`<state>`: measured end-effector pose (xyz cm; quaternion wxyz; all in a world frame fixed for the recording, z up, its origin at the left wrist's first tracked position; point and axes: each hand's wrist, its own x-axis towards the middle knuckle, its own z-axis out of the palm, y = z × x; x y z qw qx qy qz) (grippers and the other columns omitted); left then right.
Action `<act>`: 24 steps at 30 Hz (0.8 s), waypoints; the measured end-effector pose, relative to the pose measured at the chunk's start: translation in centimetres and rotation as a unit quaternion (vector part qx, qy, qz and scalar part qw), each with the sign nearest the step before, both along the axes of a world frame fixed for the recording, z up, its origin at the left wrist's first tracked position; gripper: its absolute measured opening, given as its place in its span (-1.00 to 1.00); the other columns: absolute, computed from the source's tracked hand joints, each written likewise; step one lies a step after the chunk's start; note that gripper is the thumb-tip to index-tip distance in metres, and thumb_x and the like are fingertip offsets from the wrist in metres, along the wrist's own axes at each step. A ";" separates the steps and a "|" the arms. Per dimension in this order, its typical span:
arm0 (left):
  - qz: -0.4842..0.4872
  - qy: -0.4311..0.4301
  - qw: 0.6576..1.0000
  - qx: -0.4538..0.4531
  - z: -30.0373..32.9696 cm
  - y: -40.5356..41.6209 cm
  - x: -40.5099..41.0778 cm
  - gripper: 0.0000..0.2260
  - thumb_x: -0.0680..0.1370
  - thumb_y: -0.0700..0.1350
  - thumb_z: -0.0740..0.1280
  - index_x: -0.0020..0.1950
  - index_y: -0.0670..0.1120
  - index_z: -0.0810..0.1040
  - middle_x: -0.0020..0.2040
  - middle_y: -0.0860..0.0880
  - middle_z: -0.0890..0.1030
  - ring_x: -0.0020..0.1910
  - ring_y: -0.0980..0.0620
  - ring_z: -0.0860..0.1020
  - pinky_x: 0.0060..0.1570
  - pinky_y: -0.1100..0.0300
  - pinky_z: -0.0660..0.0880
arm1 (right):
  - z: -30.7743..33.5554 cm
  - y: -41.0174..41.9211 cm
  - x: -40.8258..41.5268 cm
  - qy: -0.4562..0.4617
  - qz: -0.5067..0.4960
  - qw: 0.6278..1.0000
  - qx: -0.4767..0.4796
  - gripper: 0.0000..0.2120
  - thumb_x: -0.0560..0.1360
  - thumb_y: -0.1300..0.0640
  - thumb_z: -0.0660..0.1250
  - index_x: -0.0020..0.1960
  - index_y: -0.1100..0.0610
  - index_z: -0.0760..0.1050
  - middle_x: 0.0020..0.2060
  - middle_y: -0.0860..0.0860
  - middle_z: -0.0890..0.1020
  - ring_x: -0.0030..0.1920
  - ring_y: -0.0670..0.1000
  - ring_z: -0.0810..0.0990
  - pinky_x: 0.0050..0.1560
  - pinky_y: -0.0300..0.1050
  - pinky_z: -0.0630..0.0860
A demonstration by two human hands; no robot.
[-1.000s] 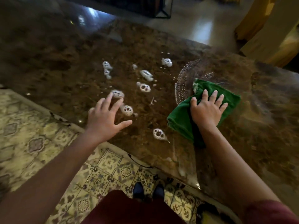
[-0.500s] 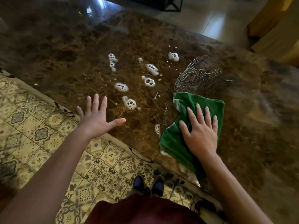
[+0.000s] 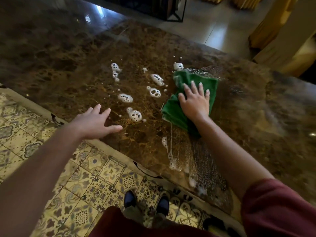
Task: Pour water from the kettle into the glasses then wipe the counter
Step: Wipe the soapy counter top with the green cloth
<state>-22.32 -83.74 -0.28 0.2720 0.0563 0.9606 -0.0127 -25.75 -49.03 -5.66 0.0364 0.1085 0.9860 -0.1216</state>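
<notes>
We press a green cloth flat on the brown marble counter under our right hand, fingers spread; our left hand, fingers apart, apparently hovers beside foam patches.

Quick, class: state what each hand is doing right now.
Left hand: open, fingers spread near the counter edge, holding nothing.
Right hand: open, pressing flat on the green cloth.

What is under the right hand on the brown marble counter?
The right hand presses flat on a crumpled green cloth lying on the brown marble counter. Whether foam sits beneath the cloth is hidden.
</notes>
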 end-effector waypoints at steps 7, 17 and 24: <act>0.064 0.143 0.985 0.068 -1.5 -4.4 -10.1 -0.16 0.51 0.48 -0.02 0.66 0.04 -0.06 0.67 -0.11 -0.13 0.64 -0.20 -0.13 0.55 -0.24 -0.02 | -0.8 -4.1 12.9 0.027 0.024 0.999 0.025 -0.40 0.64 -0.34 -0.03 0.63 -0.19 0.23 0.68 -0.04 0.15 0.69 0.08 -0.03 0.65 0.25 -0.10; 0.056 0.106 0.991 0.055 -5.2 -5.7 -12.7 -0.13 0.48 0.53 -0.19 0.65 0.07 -0.21 0.65 -0.11 -0.27 0.61 -0.16 -0.32 0.54 -0.20 -0.30 | 0.0 5.7 1.4 -0.005 -0.187 0.982 0.020 -0.34 0.60 -0.26 0.01 0.66 -0.09 0.18 0.69 0.07 0.10 0.69 0.18 -0.04 0.63 0.29 -0.12; 0.069 0.090 0.992 0.047 -5.6 -5.6 -13.1 -0.15 0.47 0.53 -0.21 0.64 0.10 -0.26 0.64 -0.08 -0.33 0.59 -0.12 -0.38 0.53 -0.16 -0.34 | 0.9 5.3 -13.2 -0.008 -0.102 0.995 0.010 -0.41 0.62 -0.15 0.02 0.64 -0.09 0.24 0.68 0.06 0.15 0.68 0.15 0.01 0.64 0.24 -0.10</act>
